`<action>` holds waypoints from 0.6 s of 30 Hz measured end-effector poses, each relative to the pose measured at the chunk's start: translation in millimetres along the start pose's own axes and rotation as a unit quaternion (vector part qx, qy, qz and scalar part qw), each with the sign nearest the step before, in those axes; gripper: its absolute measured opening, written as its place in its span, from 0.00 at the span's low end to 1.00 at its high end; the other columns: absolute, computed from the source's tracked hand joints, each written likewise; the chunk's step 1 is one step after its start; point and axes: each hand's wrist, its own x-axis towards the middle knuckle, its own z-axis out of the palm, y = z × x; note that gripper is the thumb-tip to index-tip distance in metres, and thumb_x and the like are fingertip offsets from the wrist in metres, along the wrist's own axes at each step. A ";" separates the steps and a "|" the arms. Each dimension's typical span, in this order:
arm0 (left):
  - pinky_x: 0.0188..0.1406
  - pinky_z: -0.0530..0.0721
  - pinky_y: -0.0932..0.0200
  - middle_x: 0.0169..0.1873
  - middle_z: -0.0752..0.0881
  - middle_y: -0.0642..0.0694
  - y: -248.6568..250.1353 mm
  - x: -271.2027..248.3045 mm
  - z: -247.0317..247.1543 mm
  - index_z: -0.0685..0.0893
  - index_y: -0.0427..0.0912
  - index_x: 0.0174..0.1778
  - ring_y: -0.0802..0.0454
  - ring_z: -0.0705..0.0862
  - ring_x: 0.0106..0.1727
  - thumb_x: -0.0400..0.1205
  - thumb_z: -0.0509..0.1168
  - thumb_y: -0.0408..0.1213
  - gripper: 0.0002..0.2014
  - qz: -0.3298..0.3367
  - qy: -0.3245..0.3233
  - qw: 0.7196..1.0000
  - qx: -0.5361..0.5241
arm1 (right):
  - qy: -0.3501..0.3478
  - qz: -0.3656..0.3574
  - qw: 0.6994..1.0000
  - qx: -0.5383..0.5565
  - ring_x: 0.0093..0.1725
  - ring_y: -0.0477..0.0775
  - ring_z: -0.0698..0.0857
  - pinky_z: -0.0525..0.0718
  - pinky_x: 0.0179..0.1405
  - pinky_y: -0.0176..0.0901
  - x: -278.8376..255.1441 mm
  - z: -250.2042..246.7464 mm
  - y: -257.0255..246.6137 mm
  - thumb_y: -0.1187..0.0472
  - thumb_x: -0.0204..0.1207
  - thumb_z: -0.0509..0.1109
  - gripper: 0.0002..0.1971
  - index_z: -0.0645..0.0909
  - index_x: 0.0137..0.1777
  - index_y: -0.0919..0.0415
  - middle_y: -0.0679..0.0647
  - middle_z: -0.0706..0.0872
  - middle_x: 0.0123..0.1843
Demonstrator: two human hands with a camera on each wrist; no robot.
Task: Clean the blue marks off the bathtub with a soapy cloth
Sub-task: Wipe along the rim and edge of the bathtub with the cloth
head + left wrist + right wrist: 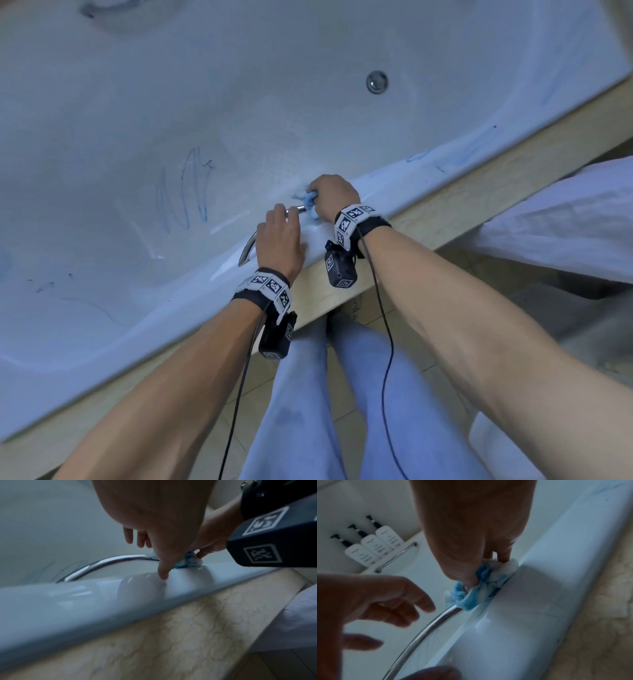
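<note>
Fingers (503,555) press cloth (481,586) against white bathtub (171,102) rim.

Bathroom: white tub (239,102) w/ drain (377,81), pump bottles (373,543).

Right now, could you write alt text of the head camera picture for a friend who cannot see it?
A person's right hand presses a bunched blue-and-white cloth against the bathtub by one end of a chrome grab handle, which the left hand rests over. Blue marks remain on the tub's inner wall and rim.
</note>
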 end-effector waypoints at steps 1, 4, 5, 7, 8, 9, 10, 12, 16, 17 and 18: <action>0.52 0.78 0.47 0.60 0.77 0.40 -1.6 6.7 -2.1 0.74 0.40 0.67 0.39 0.77 0.59 0.66 0.79 0.46 0.35 -0.015 -0.017 1.000 0.009 | -0.011 0.003 1.000 -0.004 0.53 0.60 0.88 0.80 0.42 0.41 3.9 -3.1 0.4 0.64 0.67 0.65 0.11 0.88 0.41 0.54 0.52 0.90 0.49; 0.66 0.75 0.43 0.66 0.78 0.40 -1.5 23.0 -0.2 0.70 0.38 0.72 0.39 0.76 0.67 0.66 0.79 0.56 0.44 -0.047 -0.077 0.996 0.015 | -0.019 0.015 0.999 -0.022 0.55 0.61 0.87 0.83 0.46 0.45 7.1 -8.7 3.3 0.64 0.72 0.67 0.10 0.89 0.46 0.55 0.56 0.90 0.51; 0.66 0.76 0.44 0.63 0.80 0.40 0.2 26.5 1.6 0.72 0.38 0.70 0.40 0.78 0.65 0.68 0.79 0.55 0.40 -0.052 -0.092 0.994 0.004 | -0.019 0.018 0.999 -0.041 0.59 0.62 0.85 0.83 0.49 0.47 7.3 -10.3 4.7 0.64 0.75 0.67 0.09 0.88 0.49 0.57 0.57 0.89 0.53; 0.60 0.78 0.47 0.60 0.82 0.41 4.2 31.0 3.6 0.74 0.37 0.67 0.40 0.81 0.60 0.71 0.79 0.52 0.36 -0.054 -0.106 0.993 -0.004 | -0.015 0.014 0.996 -0.087 0.64 0.62 0.82 0.82 0.55 0.50 8.8 -11.5 8.6 0.65 0.77 0.67 0.10 0.86 0.55 0.59 0.58 0.87 0.57; 0.59 0.79 0.47 0.60 0.81 0.40 6.3 31.0 4.7 0.73 0.37 0.69 0.40 0.80 0.60 0.71 0.79 0.51 0.36 -0.054 -0.110 0.992 0.002 | -0.011 0.012 0.995 -0.100 0.65 0.62 0.81 0.81 0.57 0.50 8.7 -11.5 10.3 0.65 0.78 0.66 0.10 0.86 0.56 0.59 0.57 0.87 0.58; 0.58 0.79 0.48 0.61 0.80 0.40 9.3 30.3 5.8 0.71 0.36 0.70 0.40 0.79 0.61 0.72 0.79 0.50 0.37 -0.051 -0.110 0.993 0.005 | -0.005 0.011 0.994 -0.106 0.65 0.62 0.81 0.81 0.57 0.51 8.2 -11.3 12.4 0.65 0.79 0.66 0.11 0.86 0.57 0.59 0.57 0.86 0.59; 0.58 0.79 0.48 0.63 0.79 0.40 13.2 29.3 7.7 0.71 0.36 0.72 0.40 0.78 0.63 0.71 0.79 0.49 0.39 -0.044 -0.105 0.994 0.005 | 0.002 0.008 0.994 -0.107 0.65 0.61 0.81 0.82 0.57 0.52 7.5 -11.1 14.7 0.65 0.79 0.65 0.11 0.85 0.58 0.59 0.57 0.86 0.59; 0.59 0.79 0.48 0.67 0.76 0.39 25.4 28.0 9.0 0.70 0.35 0.73 0.40 0.76 0.67 0.68 0.80 0.52 0.43 -0.025 -0.094 0.995 -0.007 | 0.016 -0.002 0.994 -0.113 0.63 0.61 0.81 0.82 0.57 0.52 4.7 -11.2 22.0 0.62 0.82 0.64 0.10 0.85 0.59 0.59 0.57 0.85 0.60; 0.50 0.80 0.52 0.62 0.79 0.41 58.4 30.9 8.3 0.73 0.36 0.67 0.41 0.78 0.63 0.66 0.81 0.49 0.39 -0.015 -0.053 0.998 -0.036 | 0.050 0.009 0.992 -0.118 0.62 0.62 0.81 0.81 0.56 0.53 5.4 -16.3 40.2 0.57 0.81 0.65 0.11 0.84 0.59 0.58 0.56 0.84 0.58; 0.45 0.78 0.53 0.59 0.80 0.42 70.5 32.4 5.6 0.74 0.37 0.65 0.41 0.80 0.58 0.67 0.80 0.46 0.35 -0.017 -0.051 0.998 -0.042 | 0.051 0.020 0.991 -0.118 0.62 0.63 0.81 0.80 0.56 0.53 5.3 -22.4 49.0 0.58 0.81 0.66 0.11 0.84 0.58 0.58 0.56 0.85 0.58; 0.43 0.77 0.53 0.56 0.81 0.43 83.6 34.4 2.2 0.75 0.38 0.65 0.41 0.80 0.56 0.69 0.78 0.45 0.32 -0.019 -0.055 0.997 -0.044 | 0.049 0.032 0.992 -0.113 0.62 0.63 0.81 0.80 0.56 0.54 5.4 -30.5 60.9 0.59 0.80 0.66 0.11 0.84 0.59 0.58 0.56 0.85 0.59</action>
